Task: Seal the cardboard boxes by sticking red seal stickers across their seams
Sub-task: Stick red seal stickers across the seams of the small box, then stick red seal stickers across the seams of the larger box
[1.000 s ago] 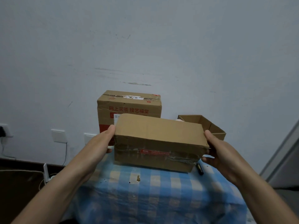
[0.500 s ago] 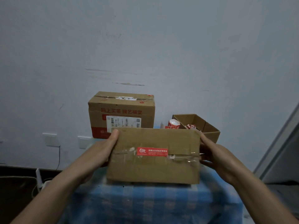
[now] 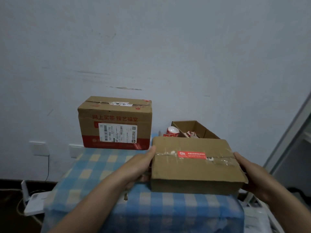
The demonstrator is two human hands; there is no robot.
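Shifted rightward since the earlier frame, the sealed box [image 3: 195, 167] now lies toward the tabletop's [image 3: 101, 167] right edge. Left hand [image 3: 139, 167] and right hand [image 3: 250, 172] clasp its ends, a red seal sticker [image 3: 191, 155] across its seam; the printed box [image 3: 116, 121] stands at the back-left.

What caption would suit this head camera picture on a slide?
Left hand and right hand grip a cardboard box with a red sticker across its seam, on a checked tablecloth.
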